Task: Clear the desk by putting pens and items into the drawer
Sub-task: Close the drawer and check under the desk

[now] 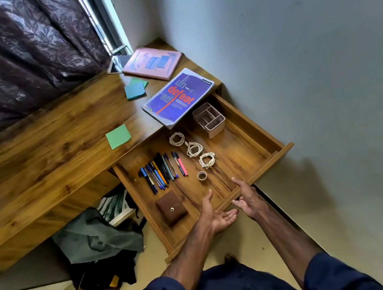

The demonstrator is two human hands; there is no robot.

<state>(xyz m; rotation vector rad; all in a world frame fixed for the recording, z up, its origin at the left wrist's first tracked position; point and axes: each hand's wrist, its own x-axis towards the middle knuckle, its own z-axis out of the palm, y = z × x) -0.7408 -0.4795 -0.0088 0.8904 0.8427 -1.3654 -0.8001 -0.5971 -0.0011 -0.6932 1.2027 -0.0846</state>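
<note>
The wooden drawer [259, 174] is pulled out from the desk [46, 164]. Inside lie several pens [162, 170] in a row, three coiled white cables [193, 149], a small tape roll [201, 175], a brown wallet [171, 208] and a pink organiser box [209, 119]. My left hand [217, 215] is open, palm up, over the drawer's front edge. My right hand [245, 197] is open beside it at the front panel, holding nothing. On the desk top lie a green sticky pad [118, 136], a blue-green pad [135, 90], a blue book [178, 97] and a pink book [152, 63].
A dark curtain [18, 59] hangs behind the desk on the left. A grey wall [310, 65] stands close on the right of the drawer. Dark and grey clothes [96, 248] lie heaped on the floor under the desk.
</note>
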